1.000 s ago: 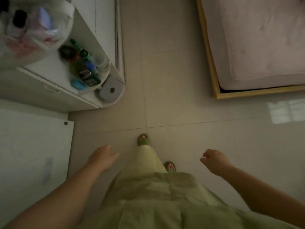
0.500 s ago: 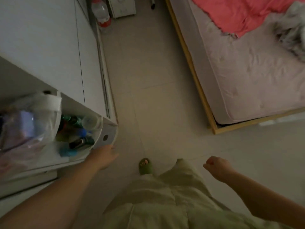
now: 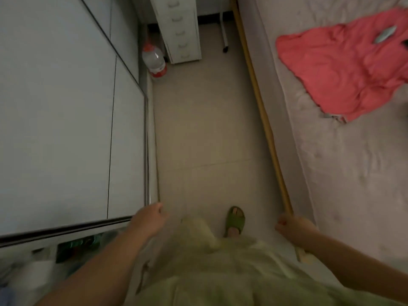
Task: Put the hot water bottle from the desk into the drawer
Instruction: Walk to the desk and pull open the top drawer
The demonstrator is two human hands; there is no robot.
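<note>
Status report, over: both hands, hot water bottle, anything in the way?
Left hand relaxed, empty; right hand curled, empty. Hot water bottle not in view. White drawer unit ahead; water jug standing beside it.

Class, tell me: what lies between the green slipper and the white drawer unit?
Head view: only bare floor tiles between the green slipper and the white drawer unit; the water jug stands aside, left.
</note>
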